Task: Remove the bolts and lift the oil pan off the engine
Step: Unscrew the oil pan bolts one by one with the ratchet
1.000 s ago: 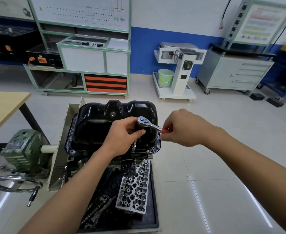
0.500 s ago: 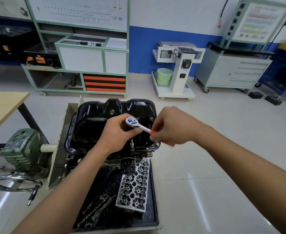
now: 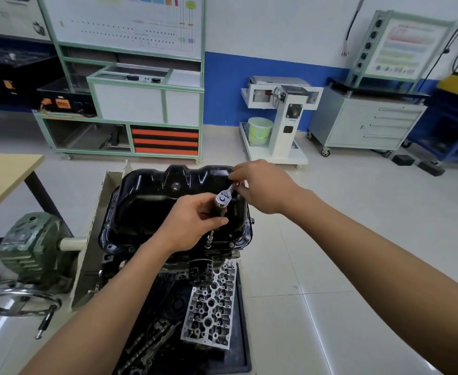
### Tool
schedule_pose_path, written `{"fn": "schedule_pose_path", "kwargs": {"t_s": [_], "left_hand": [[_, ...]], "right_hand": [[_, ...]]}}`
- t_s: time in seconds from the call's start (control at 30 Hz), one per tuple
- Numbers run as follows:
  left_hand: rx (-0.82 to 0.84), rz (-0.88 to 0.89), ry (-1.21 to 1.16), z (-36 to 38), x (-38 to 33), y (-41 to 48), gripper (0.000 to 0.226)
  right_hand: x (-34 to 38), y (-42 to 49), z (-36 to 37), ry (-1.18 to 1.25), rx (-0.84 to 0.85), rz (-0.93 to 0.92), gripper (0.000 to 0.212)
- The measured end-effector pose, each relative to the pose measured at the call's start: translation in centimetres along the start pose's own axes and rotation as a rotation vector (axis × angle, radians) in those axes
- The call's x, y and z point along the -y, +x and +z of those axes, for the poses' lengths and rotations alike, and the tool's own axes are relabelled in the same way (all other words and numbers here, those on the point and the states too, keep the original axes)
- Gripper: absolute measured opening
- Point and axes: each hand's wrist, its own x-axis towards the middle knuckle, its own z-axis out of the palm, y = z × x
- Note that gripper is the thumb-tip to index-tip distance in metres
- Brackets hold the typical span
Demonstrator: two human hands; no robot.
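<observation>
The oil pan (image 3: pixel 152 209) sits black and upturned on the engine (image 3: pixel 179 257), in the middle of the view. Its flange is still down on the block all round the rim. The ratchet (image 3: pixel 223 198) stands over the pan's 5 o'clock edge, and its extension (image 3: pixel 211 238) drops down to the flange there. Whether a bolt is under the socket cannot be told.

The left hand (image 3: pixel 192 221) curls round the extension just below the ratchet head. The right hand (image 3: pixel 263 185) grips the handle, which points to 1 o'clock from the head and is mostly hidden inside the fist. That hand hangs over the pan's 2 o'clock corner, above the rim.

At the pan's 9 o'clock a beige stand plate (image 3: pixel 94 239) rises close beside the flange, with a green gearbox (image 3: pixel 30 244) beyond it and a handwheel (image 3: pixel 19 301) at 8 o'clock. At 6 o'clock, below the engine, a cylinder head (image 3: pixel 211 304) lies in a dark tray (image 3: pixel 243 320). From 1 to 4 o'clock open tiled floor (image 3: pixel 344 234) runs off the pan's right edge. A table (image 3: pixel 3 174) corner stands at 10 o'clock, apart from the pan.
</observation>
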Motion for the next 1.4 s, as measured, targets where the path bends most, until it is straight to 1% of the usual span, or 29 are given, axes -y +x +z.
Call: {"fn": "schedule_pose_path", "kwargs": {"t_s": [0.1, 0.17, 0.23, 0.3, 0.37, 0.43, 0.5, 0.6, 0.67, 0.7, 0.77, 0.8, 0.87, 0.93, 0.97, 1.03, 1.13, 1.2, 1.23, 1.33, 1.4], "left_hand": [[-0.136, 0.015, 0.043, 0.3, 0.7, 0.2, 0.025], [-0.206, 0.029, 0.054, 0.6, 1.0, 0.3, 0.027], [-0.241, 0.04, 0.054, 1.1, 1.1, 0.5, 0.029], [-0.258, 0.03, 0.087, 1.5, 1.2, 0.7, 0.034], [-0.279, 0.018, 0.126, 1.8, 1.4, 0.7, 0.037], [-0.302, 0.035, 0.158, 1.8, 1.4, 0.7, 0.03], [-0.296, 0.067, 0.145, 1.5, 1.1, 0.5, 0.024], [-0.199, 0.075, 0.071, 0.8, 0.9, 0.5, 0.023], [-0.105, 0.064, 0.045, 0.3, 0.8, 0.3, 0.025], [-0.066, 0.059, 0.045, 0.1, 0.8, 0.2, 0.029], [-0.006, 0.056, 0.02, -0.4, 0.8, -0.2, 0.033], [0.021, 0.052, -0.003, -0.6, 0.7, -0.4, 0.036], [0.076, 0.035, -0.043, -0.7, 0.6, -0.7, 0.042], [0.111, 0.029, -0.069, -0.6, 0.6, -0.7, 0.044], [0.116, 0.026, -0.08, -0.6, 0.5, -0.7, 0.044], [0.1, 0.018, -0.09, -0.7, 0.5, -0.6, 0.042], [0.108, 0.022, -0.056, -1.0, 0.7, -0.5, 0.042], [0.107, 0.031, -0.024, -1.0, 0.7, -0.5, 0.044], [0.088, 0.037, -0.001, -1.0, 0.7, -0.4, 0.044], [-0.018, 0.023, 0.044, -0.9, 1.0, -0.1, 0.039], [-0.086, 0.026, 0.052, -0.7, 1.1, 0.0, 0.035]], "right_hand": [[0.0, -1.4, -0.6, -0.061, 0.003, 0.105, 0.016], [0.4, -2.1, -1.4, -0.006, 0.087, 0.155, 0.023], [1.4, -2.7, -1.8, 0.107, 0.211, 0.149, 0.034], [2.9, -3.1, -1.4, 0.225, 0.279, 0.124, 0.043], [4.4, -3.3, -0.4, 0.333, 0.25, 0.101, 0.047], [5.2, -3.3, 0.4, 0.426, 0.212, 0.101, 0.046], [5.2, -3.1, 0.6, 0.487, 0.218, 0.115, 0.041], [4.6, -3.0, 0.1, 0.524, 0.294, 0.122, 0.036], [4.0, -2.9, -0.5, 0.456, 0.319, 0.113, 0.031], [3.6, -2.7, -0.8, 0.387, 0.302, 0.111, 0.026], [2.8, -2.2, -1.3, 0.212, 0.223, 0.119, 0.01], [2.5, -2.0, -1.4, 0.115, 0.168, 0.118, 0.005], [2.3, -1.2, -1.2, -0.033, 0.073, 0.099, 0.022], [2.5, -0.6, -0.6, -0.055, 0.045, 0.048, 0.035], [2.6, -0.3, -0.3, -0.059, 0.053, -0.007, 0.038], [2.7, 0.0, 0.1, -0.045, 0.063, -0.089, 0.039], [2.5, 0.2, 0.2, 0.032, 0.03, -0.105, 0.041], [2.3, 0.2, 0.3, 0.043, 0.029, -0.057, 0.042], [2.3, 0.1, 0.2, 0.025, 0.037, -0.019, 0.039], [2.0, -0.5, -0.6, -0.067, 0.035, 0.105, 0.01], [2.1, -1.0, -1.0, -0.026, 0.106, 0.128, 0.022]]}}
